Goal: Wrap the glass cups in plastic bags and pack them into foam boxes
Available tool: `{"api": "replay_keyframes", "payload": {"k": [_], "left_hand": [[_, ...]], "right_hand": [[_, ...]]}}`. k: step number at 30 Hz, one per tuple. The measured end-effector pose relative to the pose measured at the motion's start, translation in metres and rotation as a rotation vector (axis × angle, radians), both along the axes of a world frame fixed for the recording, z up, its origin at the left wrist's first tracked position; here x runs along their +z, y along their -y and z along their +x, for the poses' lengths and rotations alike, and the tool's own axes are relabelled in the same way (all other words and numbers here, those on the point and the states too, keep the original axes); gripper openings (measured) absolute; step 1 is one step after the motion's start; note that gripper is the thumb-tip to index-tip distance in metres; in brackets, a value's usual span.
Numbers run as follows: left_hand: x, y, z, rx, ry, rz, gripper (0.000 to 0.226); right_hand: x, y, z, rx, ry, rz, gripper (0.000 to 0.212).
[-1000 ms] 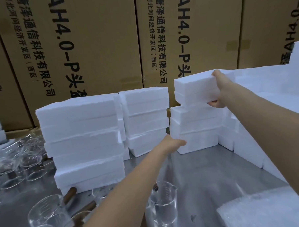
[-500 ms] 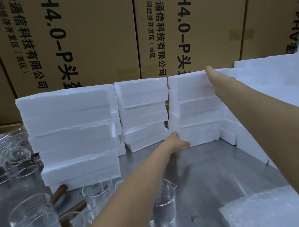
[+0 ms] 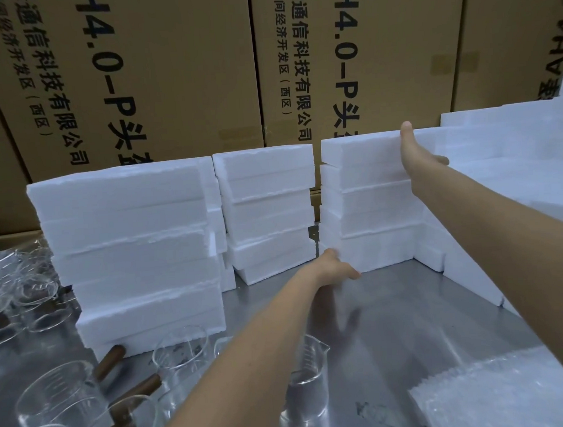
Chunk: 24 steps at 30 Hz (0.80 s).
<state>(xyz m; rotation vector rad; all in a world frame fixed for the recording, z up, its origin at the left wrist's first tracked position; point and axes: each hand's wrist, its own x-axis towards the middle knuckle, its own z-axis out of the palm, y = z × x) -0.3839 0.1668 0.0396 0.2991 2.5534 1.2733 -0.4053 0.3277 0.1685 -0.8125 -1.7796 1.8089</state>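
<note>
Three stacks of white foam boxes stand at the back of the steel table (image 3: 407, 308). The top foam box (image 3: 361, 158) lies on the right stack (image 3: 371, 228), and my right hand (image 3: 416, 152) grips its right end, thumb on the top edge. At the bottom left corner of that stack, my left hand (image 3: 335, 266) rests flat against the foam, holding nothing. Clear glass cups (image 3: 308, 370) with spouts stand in front, under my left forearm. Others with brown wooden handles (image 3: 111, 361) are at the lower left. A pile of plastic bags (image 3: 507, 394) lies at the lower right.
The large left foam stack (image 3: 133, 252) and the middle foam stack (image 3: 267, 210) stand beside the right one. More foam boxes (image 3: 513, 158) are piled along the right side. Brown printed cartons (image 3: 171, 73) form a wall behind. More glassware (image 3: 22, 289) crowds the far left.
My right hand has lowered the top foam box from a raised, tilted position onto the right stack. My left hand has stayed at the stack's bottom corner. The view has shifted slightly.
</note>
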Motion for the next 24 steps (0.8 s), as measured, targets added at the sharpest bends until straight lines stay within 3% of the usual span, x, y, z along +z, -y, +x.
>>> {"api": "replay_keyframes", "payload": {"k": [5,10,16,21,24], "left_hand": [[0.013,0.010,0.018,-0.047,-0.078,-0.049,0.042],[0.029,0.033,0.049,-0.060,-0.167,-0.216,0.050],[0.046,0.086,0.121,0.078,-0.408,-0.129,0.031],[0.024,0.124,0.190,0.228,-0.679,-0.017,0.021],[0.002,0.132,0.230,0.262,-0.888,0.037,0.027]], "right_hand": [[-0.009,0.002,0.008,-0.031,0.009,0.043,0.100],[-0.025,0.013,0.033,-0.054,0.009,0.114,0.089],[-0.049,0.054,0.093,0.016,0.025,0.122,0.080],[-0.081,0.103,0.155,0.290,-0.015,0.160,0.059],[-0.115,0.132,0.188,0.517,-0.024,0.236,0.065]]}}
